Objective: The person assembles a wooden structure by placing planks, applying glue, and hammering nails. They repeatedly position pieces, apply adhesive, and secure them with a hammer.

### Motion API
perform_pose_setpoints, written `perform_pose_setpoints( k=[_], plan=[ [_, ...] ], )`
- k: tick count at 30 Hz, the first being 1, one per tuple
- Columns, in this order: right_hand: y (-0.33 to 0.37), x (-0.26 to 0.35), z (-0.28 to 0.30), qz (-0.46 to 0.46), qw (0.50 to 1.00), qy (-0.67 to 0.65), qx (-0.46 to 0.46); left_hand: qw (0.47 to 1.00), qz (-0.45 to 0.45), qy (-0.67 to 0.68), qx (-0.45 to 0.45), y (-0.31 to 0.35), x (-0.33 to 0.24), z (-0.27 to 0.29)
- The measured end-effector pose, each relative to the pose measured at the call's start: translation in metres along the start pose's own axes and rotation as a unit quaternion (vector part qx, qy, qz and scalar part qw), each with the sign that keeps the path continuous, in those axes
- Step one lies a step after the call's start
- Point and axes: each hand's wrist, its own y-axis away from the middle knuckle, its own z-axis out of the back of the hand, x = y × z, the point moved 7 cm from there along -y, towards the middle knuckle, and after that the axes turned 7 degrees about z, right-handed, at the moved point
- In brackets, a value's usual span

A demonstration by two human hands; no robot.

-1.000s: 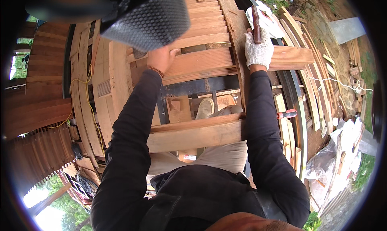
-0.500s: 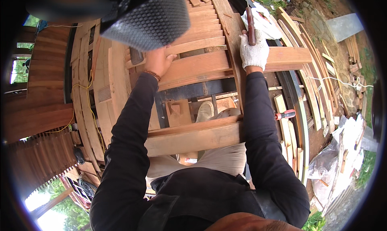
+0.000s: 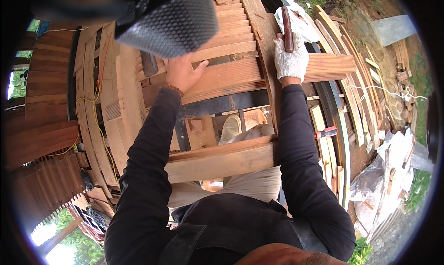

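My left hand [image 3: 182, 74], bare with a beaded bracelet, lies at the left end of a reddish grooved plank [image 3: 226, 75]. Its thumb stretches away to the right; the other fingertips are hidden behind a black textured flap. My right hand [image 3: 291, 59], in a white knit glove, is closed on a tool with a dark brown wooden handle [image 3: 288, 29], pointing away from me. What kind of tool it is I cannot make out. That hand rests beside a long upright-edged board [image 3: 268, 57], over a short grooved plank [image 3: 330, 64]. Left of my left hand lies a dark flat tool [image 3: 149, 64].
The black flap [image 3: 173, 24] blocks the upper left. A thick beam [image 3: 222, 161] crosses before my waist. A red-and-black screwdriver [image 3: 326, 133] lies right of my forearm, by stacked timber strips [image 3: 330, 156]. A yellow cord [image 3: 99, 117] runs along boards on the left.
My left thumb has spread further from the hand and points more upward. The right hand keeps its hold on the tool. The whole view has shifted slightly.
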Motion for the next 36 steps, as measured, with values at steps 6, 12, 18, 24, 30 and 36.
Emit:
perform_pose_setpoints(
  k=[6,12,18,24,30,36],
  plan=[
    [-0.001,0.006,0.002,-0.009,1.000,-0.010,0.014,0.994,0.060,-0.036,-0.079,-0.055,0.003,-0.041],
    [-0.001,0.003,0.002,-0.016,0.999,0.016,0.044,0.996,0.061,-0.033,-0.054,-0.054,0.004,-0.050],
    [-0.001,0.012,0.002,0.010,0.999,0.034,0.025,0.891,-0.107,-0.402,-0.185,-0.041,0.005,-0.058],
    [0.000,-0.002,-0.003,-0.012,0.999,-0.008,0.032,0.996,-0.065,0.056,-0.030,-0.018,-0.036,-0.043],
    [-0.004,0.000,-0.001,-0.006,1.000,0.010,0.004,0.991,-0.065,0.113,-0.037,-0.027,-0.034,-0.045],
    [0.006,0.006,0.004,-0.024,0.999,0.020,0.010,0.986,-0.100,0.124,-0.042,-0.021,-0.034,-0.046]
  ],
)
